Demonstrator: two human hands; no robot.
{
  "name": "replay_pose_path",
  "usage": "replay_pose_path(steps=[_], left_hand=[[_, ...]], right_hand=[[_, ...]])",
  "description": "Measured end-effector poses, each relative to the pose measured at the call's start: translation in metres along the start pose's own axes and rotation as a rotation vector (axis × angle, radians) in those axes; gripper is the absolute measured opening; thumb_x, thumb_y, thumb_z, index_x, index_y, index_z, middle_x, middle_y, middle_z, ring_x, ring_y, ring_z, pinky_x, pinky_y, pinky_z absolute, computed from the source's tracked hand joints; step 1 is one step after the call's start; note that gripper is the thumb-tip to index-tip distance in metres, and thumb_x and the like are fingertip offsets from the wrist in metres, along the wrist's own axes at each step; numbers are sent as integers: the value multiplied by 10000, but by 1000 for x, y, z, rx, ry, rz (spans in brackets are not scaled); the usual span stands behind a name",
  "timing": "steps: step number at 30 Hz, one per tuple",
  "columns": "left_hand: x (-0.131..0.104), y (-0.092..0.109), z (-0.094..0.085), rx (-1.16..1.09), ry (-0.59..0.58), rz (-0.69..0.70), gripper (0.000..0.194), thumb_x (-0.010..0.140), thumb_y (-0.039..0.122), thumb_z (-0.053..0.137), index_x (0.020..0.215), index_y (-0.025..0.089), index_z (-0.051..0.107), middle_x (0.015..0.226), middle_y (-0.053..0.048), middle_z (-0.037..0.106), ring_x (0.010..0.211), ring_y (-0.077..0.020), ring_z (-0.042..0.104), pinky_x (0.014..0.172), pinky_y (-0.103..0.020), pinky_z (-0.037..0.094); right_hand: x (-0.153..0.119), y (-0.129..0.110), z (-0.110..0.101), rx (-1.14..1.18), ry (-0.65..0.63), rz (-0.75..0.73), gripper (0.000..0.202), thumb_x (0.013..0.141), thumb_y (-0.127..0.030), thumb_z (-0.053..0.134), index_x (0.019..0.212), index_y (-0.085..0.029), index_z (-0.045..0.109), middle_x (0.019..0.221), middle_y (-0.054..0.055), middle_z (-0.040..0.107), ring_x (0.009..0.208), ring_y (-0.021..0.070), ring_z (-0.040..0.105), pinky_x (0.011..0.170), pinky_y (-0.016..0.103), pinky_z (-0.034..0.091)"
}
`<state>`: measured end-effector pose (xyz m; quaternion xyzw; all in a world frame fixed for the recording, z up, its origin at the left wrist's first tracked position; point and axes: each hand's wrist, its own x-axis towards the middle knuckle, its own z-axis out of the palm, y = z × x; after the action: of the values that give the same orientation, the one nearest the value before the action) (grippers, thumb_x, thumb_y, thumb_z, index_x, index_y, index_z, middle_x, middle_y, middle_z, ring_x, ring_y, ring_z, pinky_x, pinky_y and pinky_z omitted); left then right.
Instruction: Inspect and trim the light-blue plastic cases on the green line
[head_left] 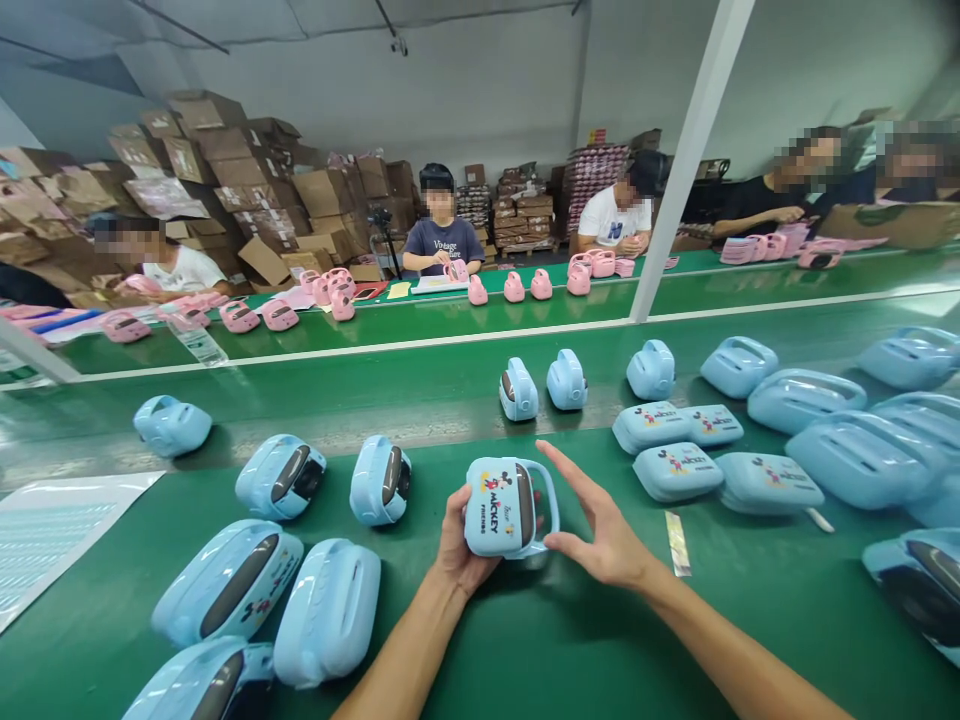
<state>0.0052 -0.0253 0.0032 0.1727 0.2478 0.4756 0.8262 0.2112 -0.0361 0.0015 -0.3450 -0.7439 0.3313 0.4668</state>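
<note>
A flat, green worktable (pixel 525 640) spans the near area. Glossy light-blue plastic cases (pixel 855 455) stand on it toward three o'clock; matching light-blue cases (pixel 217 585) stand toward nine.

At the dial's centre is the held item: a round-cornered, light-blue, hard-looking plastic case (pixel 491 520), printed face up. Whether its underside touches the worktable cannot be seen.

The bare right hand (pixel 600 525) is at three o'clock, thumb and fingers spread wide around the handle side; thumb contact cannot be confirmed. The bare left hand (pixel 461 545) grips from seven o'clock, thumb pressed to the side wall, other fingers mostly hidden beneath.

The curved, light-blue plastic loop handle (pixel 553 505) faces three o'clock, beside a glossy dark panel (pixel 526 500).

Assessment: the held case appears light and stiff, with a smooth shell likely to slip under dry fingertips and scuff if knocked. Sound holds are the side walls at nine o'clock or the loop; the dark panel and coloured cartoon print (pixel 491 490) are best left unpressed.
</note>
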Motion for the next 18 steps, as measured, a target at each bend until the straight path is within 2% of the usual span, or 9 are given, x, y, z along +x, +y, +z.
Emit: replay_pose_path(steps=[3,6,9,11,14,18], left_hand=[[-2,2,0,8,-43,-8,590,735,533,754,1170,139,692,1142,-154,767,1218,-408,641,1062,-584,459],[-2,0,-3,51,-16,25,564,738,489,774,1187,160,685,1144,-136,769,1206,-383,651,1073,-552,461],[-1,-7,-2,130,29,56,682,695,416,835,1309,211,621,1155,-105,763,1162,-353,672,1067,-515,471],[-2,-11,1,191,40,82,781,656,369,872,1369,252,577,1165,-90,753,1152,-352,669,1052,-500,481],[-3,-17,7,254,51,113,785,628,332,894,1348,272,587,1149,-85,741,1130,-356,665,1016,-484,496],[-6,-18,13,307,108,140,701,617,334,905,1256,249,628,1080,-77,733,1041,-319,675,950,-442,515]], right_hand=[[-4,3,-1,-37,34,-19,856,878,-477,701,1599,-288,280,1653,119,333,1527,329,303,1234,564,272],[-7,3,6,-107,31,-53,927,823,-514,764,1594,-289,301,1658,137,314,1514,349,327,1214,559,321],[-8,3,12,-168,2,-125,1078,725,-545,849,1603,-304,273,1669,150,278,1518,369,309,1203,565,338],[-8,3,14,-197,-33,-170,1110,696,-533,877,1601,-312,275,1658,156,298,1512,375,319,1200,572,338],[-10,3,13,-207,-55,-183,1101,686,-506,893,1593,-321,296,1623,159,362,1483,376,377,1190,567,361],[-11,2,9,-213,-54,-181,1136,664,-530,899,1595,-302,290,1621,177,360,1479,390,379,1180,571,382]])
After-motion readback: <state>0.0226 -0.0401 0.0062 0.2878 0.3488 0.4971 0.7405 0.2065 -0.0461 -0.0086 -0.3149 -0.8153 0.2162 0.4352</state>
